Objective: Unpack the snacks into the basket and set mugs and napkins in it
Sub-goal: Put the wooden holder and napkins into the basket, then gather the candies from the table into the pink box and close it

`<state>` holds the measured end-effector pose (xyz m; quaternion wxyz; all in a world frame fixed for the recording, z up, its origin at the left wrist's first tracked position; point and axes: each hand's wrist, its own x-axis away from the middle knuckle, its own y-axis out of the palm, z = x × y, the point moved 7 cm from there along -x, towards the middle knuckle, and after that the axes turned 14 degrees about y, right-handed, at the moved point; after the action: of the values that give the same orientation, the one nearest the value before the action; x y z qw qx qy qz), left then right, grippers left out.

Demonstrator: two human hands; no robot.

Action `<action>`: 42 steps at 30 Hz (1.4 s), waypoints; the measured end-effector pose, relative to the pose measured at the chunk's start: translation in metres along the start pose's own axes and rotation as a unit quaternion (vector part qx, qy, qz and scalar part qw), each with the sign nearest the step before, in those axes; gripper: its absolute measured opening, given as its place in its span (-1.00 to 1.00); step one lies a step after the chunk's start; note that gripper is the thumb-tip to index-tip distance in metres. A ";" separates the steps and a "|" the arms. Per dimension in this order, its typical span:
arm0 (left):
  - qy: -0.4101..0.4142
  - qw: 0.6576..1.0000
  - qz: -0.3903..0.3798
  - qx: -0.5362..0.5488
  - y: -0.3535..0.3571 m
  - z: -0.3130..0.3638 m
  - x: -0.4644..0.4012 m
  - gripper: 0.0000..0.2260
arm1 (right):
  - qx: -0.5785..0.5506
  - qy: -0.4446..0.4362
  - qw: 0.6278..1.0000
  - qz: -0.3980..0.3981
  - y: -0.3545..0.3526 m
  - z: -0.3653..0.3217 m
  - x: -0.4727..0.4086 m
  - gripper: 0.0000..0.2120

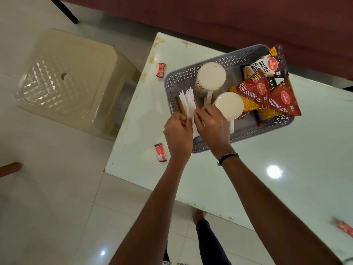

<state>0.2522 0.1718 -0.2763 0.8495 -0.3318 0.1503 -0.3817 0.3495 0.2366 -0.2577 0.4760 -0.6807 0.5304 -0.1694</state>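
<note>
A grey perforated basket (191, 76) stands on the white table (267, 169). Inside it, two white mugs (211, 78) (228, 104) sit upside down, and red and dark snack packets (267, 87) lie stacked at its right end. White napkins (188, 100) stand in a wooden holder at the basket's left end. My left hand (178, 134) and my right hand (212, 125) are both at the napkins' near end, fingers curled and pinching the paper. The right hand also covers part of the nearer mug's handle.
Two small red sachets (161, 69) (160, 152) lie on the table left of the basket, and another red wrapper (343, 228) lies at the far right edge. A beige plastic stool (63, 79) stands on the floor to the left. A maroon sofa runs behind the table.
</note>
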 end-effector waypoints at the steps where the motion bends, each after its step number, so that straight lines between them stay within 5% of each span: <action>1: 0.007 1.000 0.002 0.013 -0.002 0.001 0.000 -0.82 | -0.004 0.006 1.000 0.002 -0.002 0.000 0.000 -0.93; 8: 0.063 0.996 0.010 0.060 -0.036 0.006 0.022 -0.94 | -0.064 0.101 0.993 0.018 -0.062 0.001 0.024 -0.84; 17: -0.042 0.997 0.016 0.068 -0.046 -0.010 0.023 -0.80 | -0.042 0.257 0.964 0.060 -0.128 0.116 0.004 -0.74; 21: -0.101 0.992 -0.008 0.069 -0.029 -0.011 0.002 -0.67 | -0.101 0.389 0.914 0.055 -0.128 0.182 -0.030 -0.70; 25: -0.235 0.963 -0.003 0.130 -0.016 -0.027 -0.008 -0.66 | -0.169 0.520 0.836 -0.050 -0.110 0.215 -0.056 -0.72; 29: -0.295 0.932 -0.038 0.206 0.000 -0.040 -0.019 -0.88 | -0.248 0.557 0.778 -0.148 -0.082 0.235 -0.071 -0.79; 32: -0.338 0.875 -0.008 0.347 0.014 -0.042 -0.020 -0.77 | -0.293 0.564 0.748 -0.191 -0.075 0.232 -0.076 -0.76; 36: -0.365 0.855 -0.008 0.368 0.029 -0.043 -0.026 -0.65 | -0.364 0.602 0.685 -0.190 -0.060 0.247 -0.076 -0.82; 42: -0.358 0.875 -0.039 0.325 0.019 -0.028 -0.022 -0.67 | -0.358 0.607 0.687 -0.179 -0.090 0.236 -0.038 -0.71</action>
<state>0.2339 0.1847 -0.3101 0.8895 -0.1567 -0.3097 -0.2972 0.5589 0.3791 -0.2885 -0.2693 -0.6299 0.5922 -0.4244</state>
